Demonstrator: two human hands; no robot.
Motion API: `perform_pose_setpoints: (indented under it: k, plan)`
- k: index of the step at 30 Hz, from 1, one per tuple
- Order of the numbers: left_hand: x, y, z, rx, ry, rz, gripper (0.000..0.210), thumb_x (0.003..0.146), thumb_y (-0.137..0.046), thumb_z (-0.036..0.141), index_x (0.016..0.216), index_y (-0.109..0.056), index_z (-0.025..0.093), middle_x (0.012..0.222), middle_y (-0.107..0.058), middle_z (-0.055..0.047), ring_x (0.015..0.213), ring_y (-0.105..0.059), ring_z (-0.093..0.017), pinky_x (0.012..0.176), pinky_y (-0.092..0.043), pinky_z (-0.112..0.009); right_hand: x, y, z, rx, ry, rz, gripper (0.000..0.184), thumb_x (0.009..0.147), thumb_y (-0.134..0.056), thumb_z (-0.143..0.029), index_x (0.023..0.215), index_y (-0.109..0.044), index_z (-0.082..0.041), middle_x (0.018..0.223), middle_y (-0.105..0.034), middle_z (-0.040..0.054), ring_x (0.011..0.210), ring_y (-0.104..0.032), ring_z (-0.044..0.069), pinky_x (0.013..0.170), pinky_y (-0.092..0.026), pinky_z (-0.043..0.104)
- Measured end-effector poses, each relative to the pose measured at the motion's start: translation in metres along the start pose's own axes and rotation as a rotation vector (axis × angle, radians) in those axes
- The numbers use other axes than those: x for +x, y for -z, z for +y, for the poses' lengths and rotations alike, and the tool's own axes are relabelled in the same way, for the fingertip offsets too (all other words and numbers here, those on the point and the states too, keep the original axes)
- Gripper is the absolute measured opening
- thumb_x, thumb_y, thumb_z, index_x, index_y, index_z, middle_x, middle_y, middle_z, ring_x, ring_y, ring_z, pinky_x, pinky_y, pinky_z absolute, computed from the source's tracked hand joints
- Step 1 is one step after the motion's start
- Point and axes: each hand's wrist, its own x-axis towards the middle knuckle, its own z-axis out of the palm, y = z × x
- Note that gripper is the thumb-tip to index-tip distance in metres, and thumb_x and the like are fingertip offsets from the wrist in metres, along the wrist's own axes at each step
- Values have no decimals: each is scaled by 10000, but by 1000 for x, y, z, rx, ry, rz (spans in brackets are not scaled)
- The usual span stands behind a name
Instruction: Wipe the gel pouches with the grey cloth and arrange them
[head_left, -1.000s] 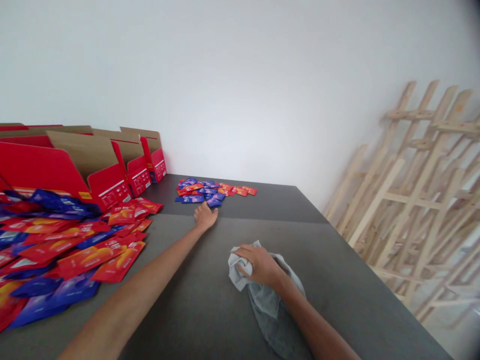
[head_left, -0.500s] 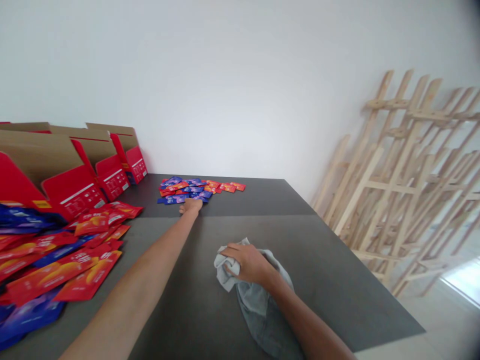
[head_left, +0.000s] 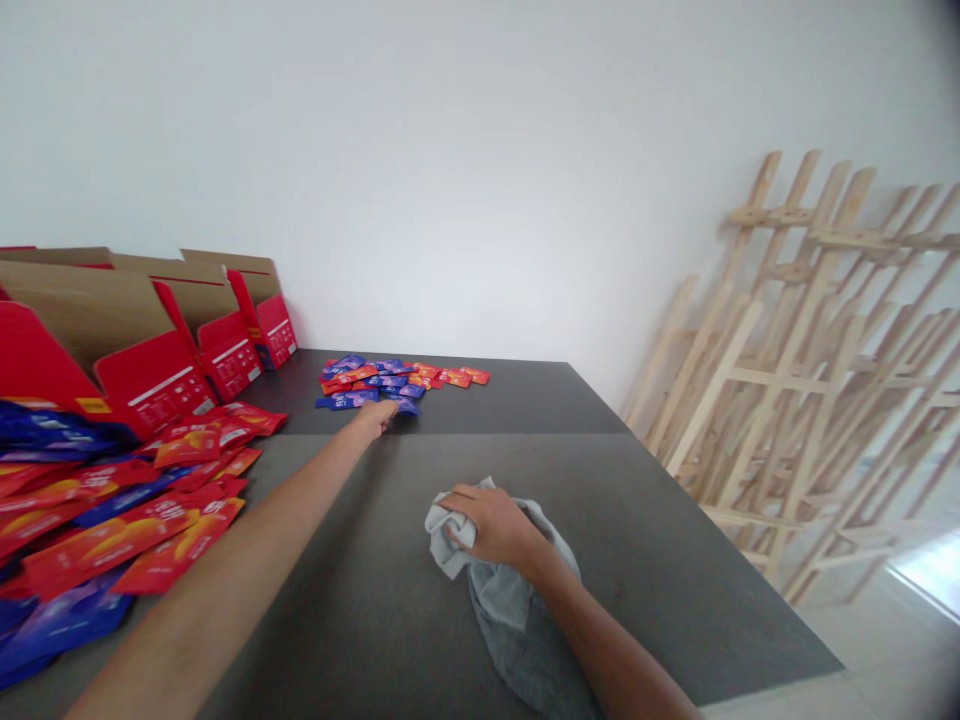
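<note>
Over the surface (head_left: 390, 600), the outstretched left hand (head_left: 378, 413) pinches a blue packet (head_left: 407, 406). The right hand (head_left: 491, 522) curls around a cloth (head_left: 506, 612).

I have the left hand (head_left: 381, 412) at 8 o'clock, pinching a blue packet (head_left: 406, 407) beside the far packets (head_left: 356, 378). At 6, my right hand (head_left: 489, 524) grips a cloth (head_left: 514, 605) on the tabletop (head_left: 390, 590). From here I make out boxes (head_left: 154, 378) at 9, easels (head_left: 806, 300) at 3.

Rumpled matt cloth (head_left: 517, 590), glossy plastic-looking packets (head_left: 135, 525), smooth tabletop (head_left: 375, 610).
</note>
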Motion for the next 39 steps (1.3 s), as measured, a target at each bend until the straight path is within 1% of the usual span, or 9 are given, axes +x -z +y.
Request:
perform_pose_setpoints:
  k: [3, 5, 8, 11, 15, 19, 25, 31, 39]
  plan:
    - [-20, 6, 1, -49, 91, -100, 321, 957, -607, 349, 1206, -609, 146, 1168, -632, -96, 969, -642, -195, 816, -571, -381, 1, 2, -2, -11, -71, 15, 265, 905, -615, -266, 1168, -641, -249, 1098, -689, 29, 943, -664, 189, 736, -472, 254]
    - [-38, 8, -1, -92, 108, -176, 189, 932, -635, 296, 1005, -652, 123, 945, -653, -54, 768, -615, -132, 707, -561, -294, 1, 2, -2, -5, -114, 47, 255, 912, -601, -261, 1164, -641, -258, 1090, -685, 27, 941, -660, 187, 748, -476, 256]
    - [-71, 7, -10, -148, 101, -285, 198, 795, -723, 203, 665, -592, 132, 628, -537, 21, 558, -466, -71, 652, -540, -239, 2, -1, 0, 16, -168, 143, 220, 926, -561, -245, 1129, -644, -249, 1057, -681, 34, 948, -656, 194, 792, -485, 275]
    - [-105, 3, -20, -163, 93, -391, 202, 640, -776, 178, 577, -588, 139, 545, -493, 39, 541, -431, -73, 719, -570, -287, 3, -7, 5, 42, -219, 274, 197, 947, -514, -253, 1093, -644, -229, 1036, -682, 52, 957, -654, 211, 826, -494, 302]
    - [-142, 1, -32, -128, 83, -484, 153, 573, -782, 204, 640, -676, 116, 551, -506, 32, 577, -455, -96, 766, -580, -338, 5, -20, 13, 68, -298, 363, 230, 972, -475, -283, 1114, -643, -216, 1065, -693, 84, 989, -661, 237, 854, -514, 345]
    - [-167, -4, -41, -105, 17, -545, 149, 618, -715, 232, 722, -701, 126, 694, -621, -25, 716, -565, -154, 777, -576, -346, 5, -31, 17, 75, -311, 314, 267, 972, -486, -297, 1176, -647, -234, 1112, -706, 99, 1026, -673, 277, 884, -529, 396]
    - [-185, -37, -57, -281, -16, -578, 350, 833, -583, 497, 864, -695, 167, 829, -703, -83, 777, -637, -214, 688, -541, -331, 2, -27, 12, 122, -215, 257, 283, 981, -477, -284, 1211, -638, -248, 1138, -710, 96, 1049, -675, 284, 906, -541, 415]
    - [-191, -62, -80, -557, -66, -514, 464, 844, -632, 602, 1034, -695, 183, 920, -728, -83, 877, -670, -227, 710, -500, -286, 3, -20, 3, 115, -44, 155, 260, 977, -479, -256, 1193, -624, -258, 1148, -687, 65, 1084, -641, 240, 922, -520, 347]
    - [-204, -73, -78, -695, -48, -581, 370, 938, -585, 469, 1107, -684, 156, 939, -716, -87, 725, -637, -167, 685, -530, -288, 4, -18, 17, 52, -361, 454, 232, 961, -491, -310, 1140, -577, -191, 1069, -682, 78, 984, -660, 236, 861, -517, 361]
